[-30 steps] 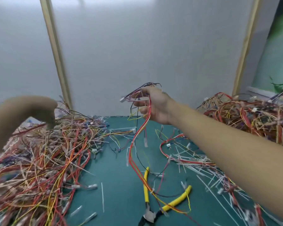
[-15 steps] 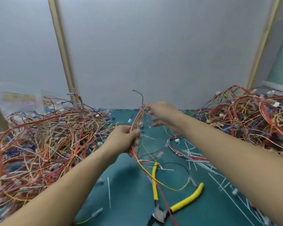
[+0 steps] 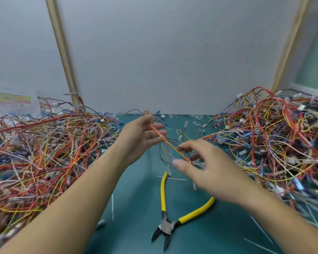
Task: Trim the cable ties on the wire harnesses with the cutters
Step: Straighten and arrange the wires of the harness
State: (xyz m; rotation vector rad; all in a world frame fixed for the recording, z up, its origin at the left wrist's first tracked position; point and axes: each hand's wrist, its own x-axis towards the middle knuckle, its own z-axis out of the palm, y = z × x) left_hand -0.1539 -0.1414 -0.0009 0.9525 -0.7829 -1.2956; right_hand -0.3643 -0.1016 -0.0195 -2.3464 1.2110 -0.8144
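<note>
A thin wire harness (image 3: 168,143) of red, orange and yellow wires is stretched taut between my hands above the green mat (image 3: 136,208). My left hand (image 3: 141,136) holds its upper end at the fingertips, the other fingers spread. My right hand (image 3: 200,162), blurred by motion, pinches the lower end between thumb and fingers. The yellow-handled cutters (image 3: 162,191) lie on the mat below my right hand, jaws apart and pointing toward me, touched by neither hand.
A large tangled pile of harnesses (image 3: 44,153) fills the left side, and another pile (image 3: 273,140) fills the right. Cut white tie ends (image 3: 112,206) are scattered over the mat. A grey wall panel (image 3: 163,61) closes the back.
My right hand came down from the raised harness toward me. My left hand left the left pile, took the harness, and now holds its upper end as the harness is pulled straight.
</note>
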